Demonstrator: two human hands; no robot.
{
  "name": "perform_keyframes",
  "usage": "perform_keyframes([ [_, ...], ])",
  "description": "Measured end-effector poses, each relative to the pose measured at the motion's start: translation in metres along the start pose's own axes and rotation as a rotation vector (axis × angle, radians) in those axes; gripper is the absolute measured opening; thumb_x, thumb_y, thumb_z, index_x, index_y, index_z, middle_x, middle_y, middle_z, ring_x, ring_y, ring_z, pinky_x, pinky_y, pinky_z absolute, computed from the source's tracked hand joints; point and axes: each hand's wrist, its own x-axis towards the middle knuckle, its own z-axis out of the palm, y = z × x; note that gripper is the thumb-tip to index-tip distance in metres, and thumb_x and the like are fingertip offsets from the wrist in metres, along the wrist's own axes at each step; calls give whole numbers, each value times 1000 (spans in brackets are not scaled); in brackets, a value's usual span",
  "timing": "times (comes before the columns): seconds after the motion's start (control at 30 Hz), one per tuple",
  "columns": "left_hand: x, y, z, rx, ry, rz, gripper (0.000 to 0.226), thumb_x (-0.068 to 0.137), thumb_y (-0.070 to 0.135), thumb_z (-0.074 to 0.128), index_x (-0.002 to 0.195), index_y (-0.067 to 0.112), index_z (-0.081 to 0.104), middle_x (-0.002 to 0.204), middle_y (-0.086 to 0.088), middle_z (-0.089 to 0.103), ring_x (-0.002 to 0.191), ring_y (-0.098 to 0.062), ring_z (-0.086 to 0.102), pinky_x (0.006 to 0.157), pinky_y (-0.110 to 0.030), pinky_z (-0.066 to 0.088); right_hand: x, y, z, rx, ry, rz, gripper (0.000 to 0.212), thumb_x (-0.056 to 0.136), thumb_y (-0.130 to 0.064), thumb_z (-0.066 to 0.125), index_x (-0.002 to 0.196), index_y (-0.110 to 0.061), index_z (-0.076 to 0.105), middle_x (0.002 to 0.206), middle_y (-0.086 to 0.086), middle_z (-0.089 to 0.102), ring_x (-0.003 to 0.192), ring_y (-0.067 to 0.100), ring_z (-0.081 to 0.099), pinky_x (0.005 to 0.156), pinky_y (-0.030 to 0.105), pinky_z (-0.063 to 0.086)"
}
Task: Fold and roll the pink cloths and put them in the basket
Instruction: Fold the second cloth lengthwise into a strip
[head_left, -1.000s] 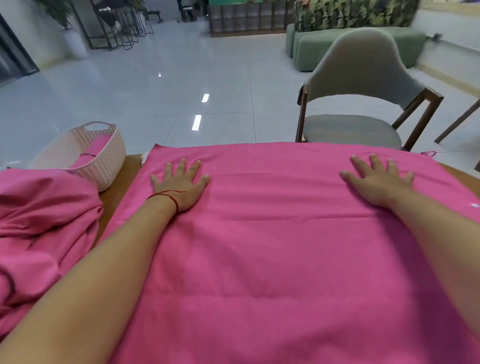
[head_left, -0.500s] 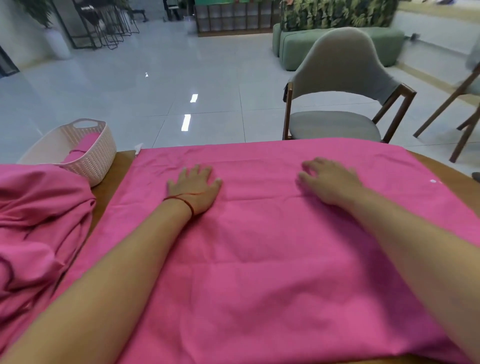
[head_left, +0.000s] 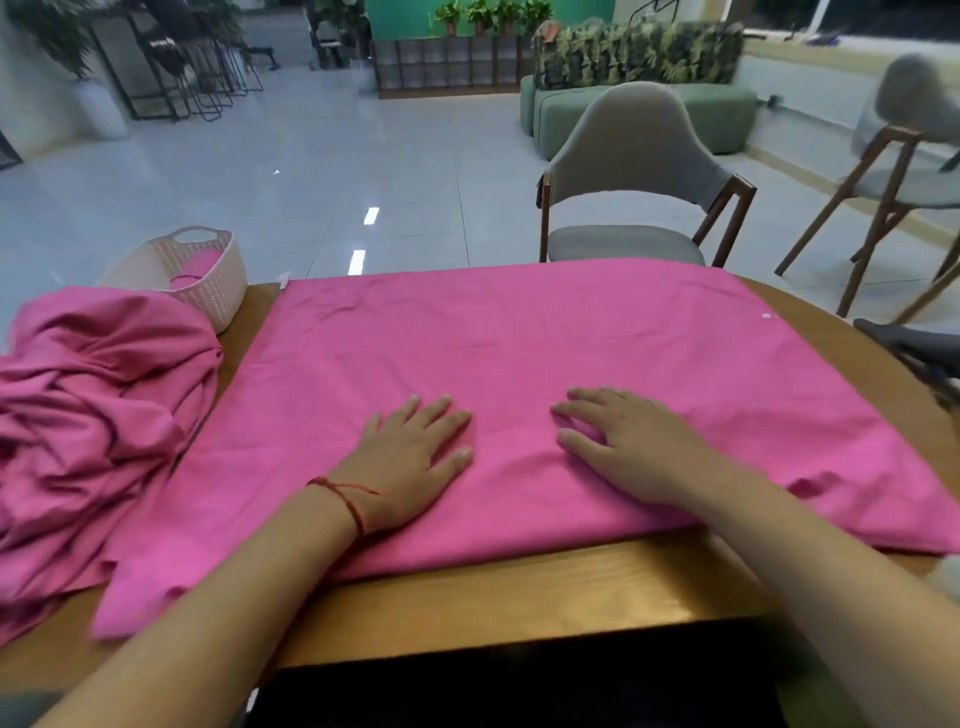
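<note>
Left grip (head_left: 410, 462) and right grip (head_left: 623, 447) lie flat and unclenched on the spread pink fabric cloth (head_left: 519, 332). The bunched corner at the wooden counter's (head_left: 519, 597) near-left edge may skew the fold.

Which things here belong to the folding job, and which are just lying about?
Job: spread pink cloth, with left hand and right hand flat on it; pink cloth heap; basket holding a rolled cloth.
Just around: wooden table underneath; grey chair; green sofa.
</note>
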Motion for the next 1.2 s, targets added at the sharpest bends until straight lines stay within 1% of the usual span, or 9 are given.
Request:
perform_keyframes([
  [0.1,-48,29,9,-62,36,183,78,92,82,23,159,42,30,168,18,26,157,-9,19,127,-46,19,-45,-3,9,74,95,-30,68,95,-75,30,149,-42,55,157,-19,50,146,8,44,124,39,31],
  [0.2,-71,47,24,0,123,286,80,88,87,40,155,43,38,166,19,31,153,-10,29,124,-42,26,-85,2,16,120,185,-92,57,97,-70,45,147,-44,56,153,-23,52,143,4,45,121,37,33],
  [0.33,-69,48,32,4,348,428,39,103,57,50,125,31,69,137,10,65,125,-18,61,108,-37,48,-113,7,24,93,238,-219,47,96,-64,60,137,-42,65,142,-27,58,134,0,51,115,31,36],
  [0.43,-67,56,23,29,382,328,36,106,53,39,107,28,64,104,5,73,98,-21,68,85,-39,55,-108,10,21,35,400,-272,25,98,-46,64,117,-35,74,116,-19,72,109,11,67,99,30,45],
  [0.53,-51,57,2,-158,336,158,34,105,56,39,100,26,55,84,0,69,81,-23,65,72,-40,51,-90,10,2,83,545,-186,13,95,-31,76,107,-29,78,94,-11,77,87,19,71,83,31,45],
  [0.7,-8,44,-17,-326,214,46,27,105,43,54,89,25,65,74,10,63,70,-5,55,67,-32,39,-64,5,2,80,683,-105,35,88,-12,80,120,-23,74,115,-5,73,107,25,67,93,47,51],
  [0.87,13,36,-20,-421,111,10,26,104,43,59,86,27,71,73,11,68,61,6,54,59,-15,38,-66,-14,32,66,760,-319,10,89,-19,82,96,-24,77,114,-10,70,111,23,64,101,46,48],
  [1.03,13,40,-22,-377,103,23,26,103,44,58,91,26,72,81,5,72,70,-3,59,67,-24,45,-61,-21,34,13,732,-236,18,88,-37,82,104,-30,79,121,-10,69,125,24,58,110,49,42],
  [1.2,9,41,-29,-339,50,53,33,105,45,54,90,19,70,78,1,68,68,-9,55,73,-33,48,-52,-28,33,-27,796,-153,19,88,-32,79,107,-27,76,124,-6,69,125,28,59,108,51,43],
])
